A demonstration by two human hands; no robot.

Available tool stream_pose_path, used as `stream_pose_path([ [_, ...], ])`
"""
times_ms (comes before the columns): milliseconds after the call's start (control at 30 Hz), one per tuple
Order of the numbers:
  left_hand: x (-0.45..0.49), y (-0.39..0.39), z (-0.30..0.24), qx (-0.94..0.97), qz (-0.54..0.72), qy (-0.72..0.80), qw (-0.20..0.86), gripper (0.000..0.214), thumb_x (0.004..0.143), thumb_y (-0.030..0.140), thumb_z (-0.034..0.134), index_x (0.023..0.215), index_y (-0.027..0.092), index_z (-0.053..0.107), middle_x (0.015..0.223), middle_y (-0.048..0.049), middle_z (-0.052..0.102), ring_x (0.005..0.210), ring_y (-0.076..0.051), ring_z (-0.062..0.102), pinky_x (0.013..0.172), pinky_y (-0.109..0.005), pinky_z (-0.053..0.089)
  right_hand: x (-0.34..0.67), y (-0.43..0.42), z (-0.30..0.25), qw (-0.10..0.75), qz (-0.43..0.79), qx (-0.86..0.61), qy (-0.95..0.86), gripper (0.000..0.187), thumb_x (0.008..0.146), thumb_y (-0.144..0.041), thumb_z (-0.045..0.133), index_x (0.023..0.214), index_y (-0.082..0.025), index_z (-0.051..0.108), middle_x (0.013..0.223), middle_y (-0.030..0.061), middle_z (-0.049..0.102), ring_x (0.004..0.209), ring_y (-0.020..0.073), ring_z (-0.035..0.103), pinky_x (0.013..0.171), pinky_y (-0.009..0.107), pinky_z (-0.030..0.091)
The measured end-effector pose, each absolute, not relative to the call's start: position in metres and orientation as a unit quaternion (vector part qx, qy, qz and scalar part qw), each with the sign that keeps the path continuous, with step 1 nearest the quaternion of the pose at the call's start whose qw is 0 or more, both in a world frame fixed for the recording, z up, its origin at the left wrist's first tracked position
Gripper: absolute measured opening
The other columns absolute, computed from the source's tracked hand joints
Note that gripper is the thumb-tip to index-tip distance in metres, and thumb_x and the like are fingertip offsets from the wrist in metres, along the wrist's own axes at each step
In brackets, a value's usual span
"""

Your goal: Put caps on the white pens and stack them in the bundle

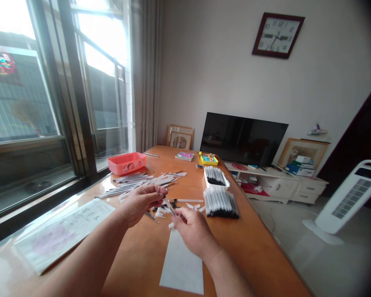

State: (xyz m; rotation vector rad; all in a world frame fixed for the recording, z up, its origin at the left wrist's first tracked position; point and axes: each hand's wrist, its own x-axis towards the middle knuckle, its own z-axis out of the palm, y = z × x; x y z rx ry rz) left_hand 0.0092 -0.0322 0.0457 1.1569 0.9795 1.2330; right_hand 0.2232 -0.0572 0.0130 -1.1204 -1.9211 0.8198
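Over the table, a white translucent pen barrel (169, 206) slants between my two hands. My right hand (193, 231) is closed on its lower part, thumb on top. My left hand (146, 200) pinches at the upper end, where a small black piece shows, partly hidden by the fingertips. Below the hands lie loose black and white pen parts (159, 213). Behind my left hand is a spread pile of white barrels and refills (136, 183). A white sheet of paper (182, 264) lies under my right hand.
Right of the hands, black-ended pens (221, 202) are stacked beside a white box (225, 185) of similar pens. A pink bin (127, 165), a yellow box (215, 162) and a booklet (184, 156) stand farther back. A large workbook (64, 233) lies left, near the window.
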Motion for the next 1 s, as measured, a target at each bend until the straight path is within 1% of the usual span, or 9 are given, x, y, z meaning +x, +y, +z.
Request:
stream_pose_path([
  [167, 0.0095, -0.0324, 0.046, 0.491, 0.521, 0.424, 0.555, 0.026, 0.07, 0.03, 0.086, 0.09, 0.016, 0.078, 0.086, -0.0036, 0.071, 0.073, -0.013, 0.064, 0.076, -0.027, 0.051, 0.223, -0.0564, 0.0123, 0.378, 0.326, -0.438, -0.747, 0.025, 0.095, -0.039, 0.058, 0.1, -0.024, 0.077, 0.078, 0.0023, 0.074, 0.069, 0.0177, 0.064, 0.062, 0.025, 0.043],
  [367, 0.0098, -0.0315, 0.0455, 0.477, 0.526, 0.424, 0.563, 0.027, 0.069, 0.03, 0.088, 0.09, 0.015, 0.077, 0.084, -0.0029, 0.069, 0.071, -0.012, 0.063, 0.074, -0.025, 0.051, 0.2233, -0.0565, 0.0128, 0.381, 0.327, -0.433, -0.749, 0.025, 0.096, -0.039, 0.057, 0.098, -0.024, 0.076, 0.079, 0.0021, 0.074, 0.07, 0.0176, 0.064, 0.062, 0.025, 0.043],
  [567, 0.0098, -0.0314, 0.0441, 0.481, 0.522, 0.417, 0.568, 0.028, 0.07, 0.029, 0.088, 0.092, 0.015, 0.077, 0.087, -0.0037, 0.07, 0.074, -0.012, 0.064, 0.075, -0.025, 0.052, 0.2235, -0.0578, 0.014, 0.388, 0.321, -0.435, -0.747, 0.025, 0.096, -0.039, 0.057, 0.099, -0.024, 0.076, 0.079, 0.0022, 0.074, 0.071, 0.0176, 0.063, 0.063, 0.025, 0.042],
  [633, 0.0102, -0.0318, 0.0441, 0.484, 0.522, 0.413, 0.567, 0.028, 0.071, 0.029, 0.088, 0.092, 0.015, 0.077, 0.087, -0.0038, 0.07, 0.076, -0.013, 0.065, 0.077, -0.025, 0.053, 0.223, -0.058, 0.0148, 0.394, 0.339, -0.431, -0.738, 0.026, 0.097, -0.04, 0.055, 0.1, -0.023, 0.075, 0.079, 0.0021, 0.073, 0.071, 0.0174, 0.063, 0.063, 0.025, 0.042],
  [733, 0.0113, -0.0325, 0.0451, 0.486, 0.525, 0.404, 0.57, 0.028, 0.073, 0.029, 0.087, 0.095, 0.014, 0.077, 0.09, -0.0046, 0.071, 0.08, -0.014, 0.066, 0.082, -0.026, 0.053, 0.2219, -0.0584, 0.0172, 0.4, 0.384, -0.417, -0.72, 0.028, 0.098, -0.041, 0.054, 0.097, -0.021, 0.074, 0.075, 0.0016, 0.072, 0.069, 0.0164, 0.063, 0.064, 0.025, 0.042],
  [833, 0.0125, -0.033, 0.0463, 0.476, 0.538, 0.388, 0.578, 0.033, 0.077, 0.03, 0.084, 0.105, 0.015, 0.075, 0.094, -0.006, 0.072, 0.082, -0.015, 0.067, 0.084, -0.028, 0.054, 0.2206, -0.0589, 0.0202, 0.41, 0.399, -0.41, -0.711, 0.029, 0.097, -0.042, 0.054, 0.092, -0.02, 0.072, 0.074, 0.0014, 0.07, 0.068, 0.016, 0.062, 0.065, 0.025, 0.042],
  [900, 0.0135, -0.0331, 0.0461, 0.469, 0.55, 0.378, 0.579, 0.035, 0.08, 0.031, 0.081, 0.111, 0.016, 0.072, 0.091, -0.0061, 0.072, 0.081, -0.015, 0.067, 0.083, -0.029, 0.055, 0.2201, -0.0591, 0.0213, 0.416, 0.396, -0.408, -0.709, 0.03, 0.097, -0.042, 0.054, 0.091, -0.019, 0.072, 0.074, 0.0016, 0.07, 0.068, 0.0159, 0.061, 0.064, 0.025, 0.042],
  [933, 0.014, -0.033, 0.0455, 0.468, 0.552, 0.375, 0.579, 0.034, 0.082, 0.032, 0.079, 0.111, 0.016, 0.071, 0.088, -0.0059, 0.072, 0.079, -0.015, 0.067, 0.08, -0.028, 0.054, 0.22, -0.0592, 0.0215, 0.419, 0.395, -0.407, -0.709, 0.03, 0.097, -0.043, 0.054, 0.092, -0.019, 0.072, 0.074, 0.0015, 0.07, 0.068, 0.0158, 0.061, 0.063, 0.025, 0.041],
  [1000, 0.0153, -0.0326, 0.0436, 0.472, 0.547, 0.373, 0.582, 0.027, 0.085, 0.035, 0.077, 0.104, 0.016, 0.07, 0.083, -0.0054, 0.071, 0.075, -0.014, 0.066, 0.073, -0.026, 0.053, 0.2199, -0.059, 0.0212, 0.421, 0.393, -0.408, -0.708, 0.031, 0.098, -0.044, 0.054, 0.092, -0.019, 0.072, 0.074, 0.0014, 0.07, 0.066, 0.0155, 0.06, 0.062, 0.025, 0.04],
])
